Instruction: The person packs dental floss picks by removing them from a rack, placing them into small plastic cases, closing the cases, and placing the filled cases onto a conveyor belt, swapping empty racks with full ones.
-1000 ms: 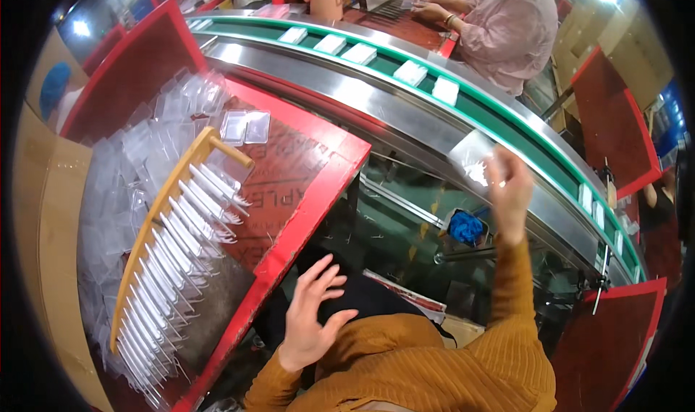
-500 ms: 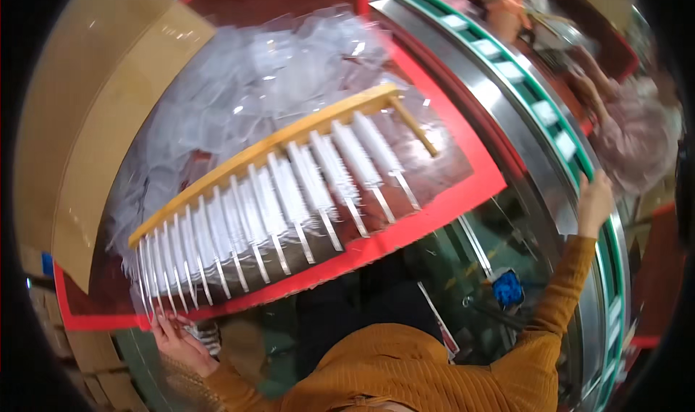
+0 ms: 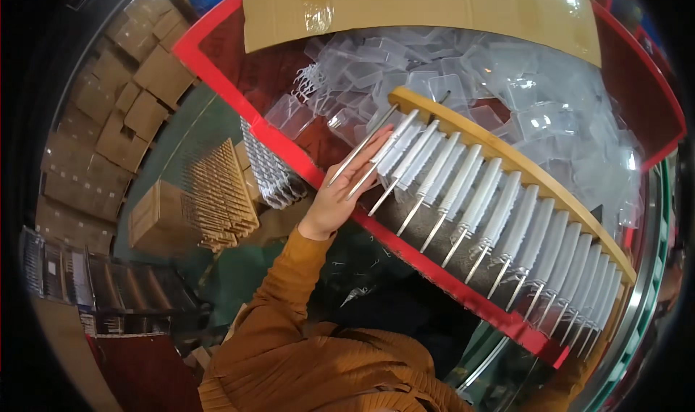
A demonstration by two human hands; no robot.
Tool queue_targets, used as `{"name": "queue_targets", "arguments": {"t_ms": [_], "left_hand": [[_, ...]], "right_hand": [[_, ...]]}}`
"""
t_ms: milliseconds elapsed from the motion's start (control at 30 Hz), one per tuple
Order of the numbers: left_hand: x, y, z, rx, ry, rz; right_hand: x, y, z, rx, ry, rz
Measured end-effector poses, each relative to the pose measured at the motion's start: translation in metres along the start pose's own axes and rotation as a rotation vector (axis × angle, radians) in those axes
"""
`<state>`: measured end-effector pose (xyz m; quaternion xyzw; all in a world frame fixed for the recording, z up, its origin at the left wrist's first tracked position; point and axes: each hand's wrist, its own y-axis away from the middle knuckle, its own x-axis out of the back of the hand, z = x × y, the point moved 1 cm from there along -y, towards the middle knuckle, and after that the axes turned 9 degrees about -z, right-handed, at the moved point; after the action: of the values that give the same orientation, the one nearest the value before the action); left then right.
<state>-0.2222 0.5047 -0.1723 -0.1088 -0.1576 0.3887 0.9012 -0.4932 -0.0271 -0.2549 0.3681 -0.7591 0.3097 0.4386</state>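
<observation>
A wooden rack (image 3: 507,155) lies slantwise over the red-edged work table. From its bar stick out several metal rods (image 3: 433,240) carrying white, comb-edged plastic strips (image 3: 463,184). My left hand (image 3: 340,191) is at the rack's left end, palm up, fingers stretched out among the first rods. Its fingertips lie against the leftmost strips, and two bare rod ends cross over the hand. Of my right arm only a blurred brown sleeve (image 3: 565,390) shows at the lower right; the hand itself is hidden.
Clear plastic boxes (image 3: 536,119) are heaped behind the rack, below a cardboard flap (image 3: 427,6). A red rim (image 3: 434,274) edges the table. On the floor to the left stand a pegged wooden rack (image 3: 224,195), a carton (image 3: 156,220) and stacked cartons (image 3: 87,158). A green-edged conveyor (image 3: 655,267) curves at right.
My view has swung toward the left. My left hand has moved up from the rod ends to the rods themselves. My right hand, earlier at the conveyor's green edge, is out of sight.
</observation>
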Motion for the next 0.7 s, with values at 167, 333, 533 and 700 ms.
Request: {"name": "queue_targets", "arguments": {"t_ms": [167, 333, 533, 700], "left_hand": [[0.024, -0.018, -0.037, -0.008, 0.482, 0.046], [0.025, -0.016, -0.033, -0.053, 0.924, -0.052], [0.011, -0.008, -0.031, -0.021, 0.689, 0.148], [0.002, 0.023, -0.012, -0.078, 0.454, 0.224]], "right_hand": [[0.012, 0.037, -0.005, -0.121, 0.019, 0.165], [0.032, 0.108, -0.004, -0.238, -0.043, 0.319], [0.032, 0.208, -0.033, -0.339, -0.341, 0.33], [-0.04, 0.267, -0.143, -0.568, -1.076, 0.128]]}}
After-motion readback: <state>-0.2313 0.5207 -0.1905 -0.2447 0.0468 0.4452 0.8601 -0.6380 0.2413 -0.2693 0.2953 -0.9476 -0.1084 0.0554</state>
